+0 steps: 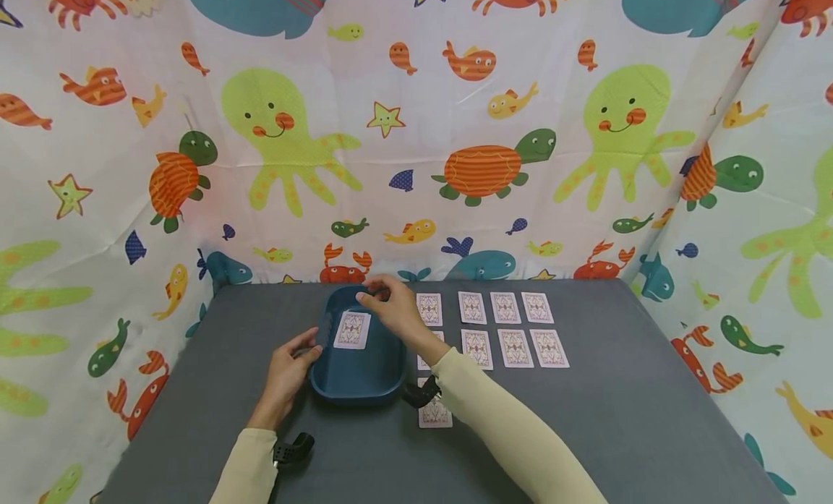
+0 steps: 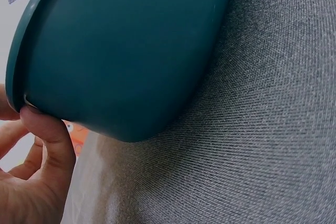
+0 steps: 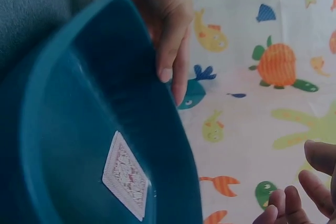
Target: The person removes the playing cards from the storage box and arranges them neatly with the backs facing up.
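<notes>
A deep blue-green plastic tray (image 1: 358, 388) stands on the grey table, with face-down playing cards (image 1: 352, 330) lying inside, slightly out of line with each other. My left hand (image 1: 286, 374) touches the tray's left side from outside. Its thumb lies against the wall under the rim in the left wrist view, and straight fingers rest along the rim in the right wrist view. Over the tray's far right corner hovers my right hand (image 1: 397, 312), its fingers loosely bent and apart. Nothing shows between those fingers (image 3: 315, 187) in the right wrist view.
Face-down cards with a reddish pattern lie in rows right of the tray, including one card (image 1: 514, 348) in the middle row. A nearer card (image 1: 434, 411) lies partly under the right forearm. A sea-animal cloth (image 1: 416, 142) hangs behind and at both sides of the table (image 1: 612, 417).
</notes>
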`<state>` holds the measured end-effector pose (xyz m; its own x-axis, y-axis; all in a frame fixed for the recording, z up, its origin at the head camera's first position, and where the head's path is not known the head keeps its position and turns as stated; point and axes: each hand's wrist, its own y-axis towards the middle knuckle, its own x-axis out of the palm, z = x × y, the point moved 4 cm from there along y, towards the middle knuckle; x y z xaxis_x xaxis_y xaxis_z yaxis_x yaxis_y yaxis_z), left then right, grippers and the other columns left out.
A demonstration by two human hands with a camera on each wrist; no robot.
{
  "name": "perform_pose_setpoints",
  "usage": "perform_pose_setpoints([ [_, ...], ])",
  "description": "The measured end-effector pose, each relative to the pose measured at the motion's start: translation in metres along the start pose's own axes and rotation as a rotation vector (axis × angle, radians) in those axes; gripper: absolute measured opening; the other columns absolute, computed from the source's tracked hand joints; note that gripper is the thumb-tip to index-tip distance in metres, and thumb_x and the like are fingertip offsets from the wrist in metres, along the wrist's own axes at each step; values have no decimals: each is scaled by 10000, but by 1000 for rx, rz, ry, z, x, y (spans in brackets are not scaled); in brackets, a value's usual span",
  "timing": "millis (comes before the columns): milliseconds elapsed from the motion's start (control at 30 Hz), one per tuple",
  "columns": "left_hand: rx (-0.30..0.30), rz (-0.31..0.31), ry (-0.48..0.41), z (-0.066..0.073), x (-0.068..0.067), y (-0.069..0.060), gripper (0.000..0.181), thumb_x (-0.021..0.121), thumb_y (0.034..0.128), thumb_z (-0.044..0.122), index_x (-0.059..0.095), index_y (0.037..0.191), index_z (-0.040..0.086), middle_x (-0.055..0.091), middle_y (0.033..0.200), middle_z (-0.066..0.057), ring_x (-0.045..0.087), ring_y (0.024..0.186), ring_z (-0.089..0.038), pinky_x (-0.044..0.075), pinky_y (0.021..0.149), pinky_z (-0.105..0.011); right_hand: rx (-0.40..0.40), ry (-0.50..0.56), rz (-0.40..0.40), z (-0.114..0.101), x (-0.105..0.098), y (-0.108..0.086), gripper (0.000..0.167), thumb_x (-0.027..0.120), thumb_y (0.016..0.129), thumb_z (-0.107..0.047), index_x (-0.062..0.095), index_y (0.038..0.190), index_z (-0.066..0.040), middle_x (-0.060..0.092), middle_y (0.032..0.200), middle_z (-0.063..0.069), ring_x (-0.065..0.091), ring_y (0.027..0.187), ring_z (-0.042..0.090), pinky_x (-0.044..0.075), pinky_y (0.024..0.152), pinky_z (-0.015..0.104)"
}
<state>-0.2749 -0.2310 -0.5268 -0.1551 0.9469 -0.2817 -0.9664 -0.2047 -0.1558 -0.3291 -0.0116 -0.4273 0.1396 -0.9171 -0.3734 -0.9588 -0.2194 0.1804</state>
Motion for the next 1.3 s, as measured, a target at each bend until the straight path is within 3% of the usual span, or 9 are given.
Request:
perform_pose_setpoints([
  [467, 1, 12, -16, -2, -2, -2, 454, 608, 963, 181, 543, 1412, 169, 545, 1317, -133, 532, 1067, -205, 449, 737, -240, 92, -20, 9, 21, 30, 27, 299, 702, 906, -322, 659, 1144, -147, 641, 1114, 85, 544, 859, 158, 472, 743, 274],
  [700, 11, 12, -17, -3, -1, -4, 453, 615, 960, 180, 547, 1408, 156, 544, 1304, -140, 540, 1033, -179, 446, 735, -245, 147, -57, 2, 37, 41, 33, 341, 712, 900, -318, 659, 1169, -115, 635, 1137, 83, 541, 897, 172, 487, 804, 313],
  [933, 0, 11, -7, -1, 0, -2, 440, 607, 965, 190, 552, 1401, 176, 545, 1303, -128, 533, 1048, -216, 450, 739, -254, 174, -90, -24, 51, 47, 40, 406, 727, 885, -330, 649, 1223, -119, 630, 1203, 95, 579, 1053, 234, 506, 903, 394],
  [1300, -7, 9, -1, 0, 0, -2, 431, 602, 969, 198, 554, 1397, 191, 548, 1305, -110, 534, 1074, -226, 460, 753, -262, 218, -123, -30, 61, 54, 45, 443, 751, 864, -329, 643, 1247, -132, 626, 1192, 110, 590, 1018, 240, 521, 857, 385],
])
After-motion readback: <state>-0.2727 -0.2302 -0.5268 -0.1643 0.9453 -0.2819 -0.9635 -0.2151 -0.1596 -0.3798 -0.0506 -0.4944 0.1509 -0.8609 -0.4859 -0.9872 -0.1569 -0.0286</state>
